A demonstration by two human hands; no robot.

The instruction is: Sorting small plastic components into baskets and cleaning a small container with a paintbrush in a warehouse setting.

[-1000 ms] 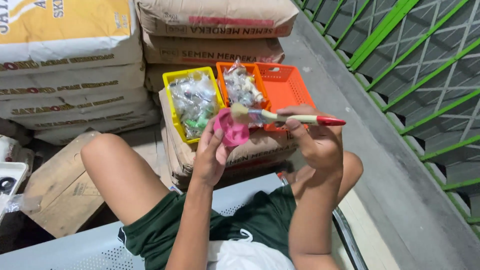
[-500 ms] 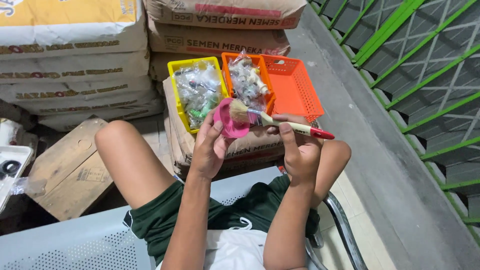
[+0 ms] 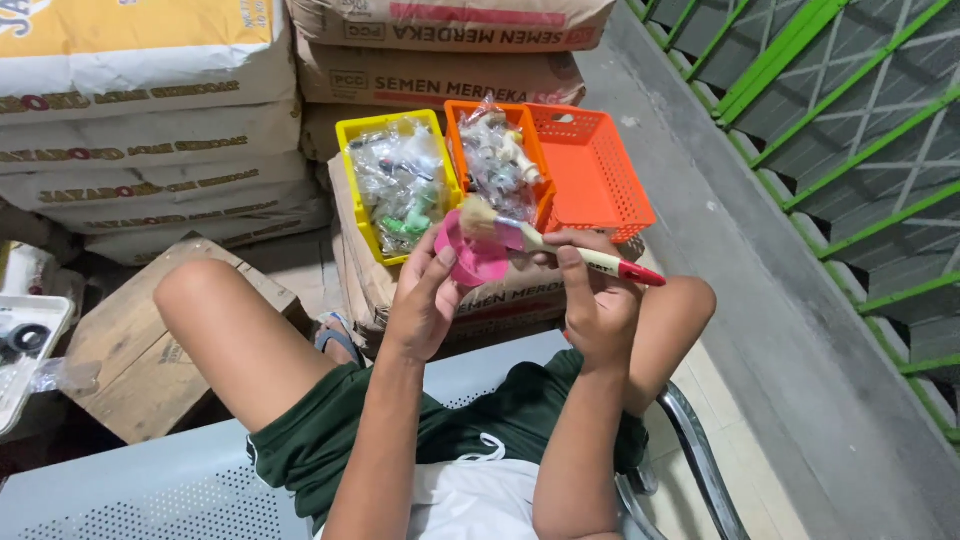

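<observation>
My left hand holds a small pink plastic part up in front of me. My right hand grips a paintbrush with a pale handle and red tip; its bristles rest on the top of the pink part. Just beyond the hands sit three baskets on a paper sack: a yellow basket and an orange basket, both filled with small bagged parts, and another orange basket that looks empty.
Stacked cement sacks fill the back and left. A wooden crate stands by my left knee, and a white tray with black rings sits far left. I sit on a perforated metal bench. A green railing runs along the right.
Both hands have stayed together with the brush on the pink part; the brush head has shifted slightly across it. The camera view has tilted down a little.
</observation>
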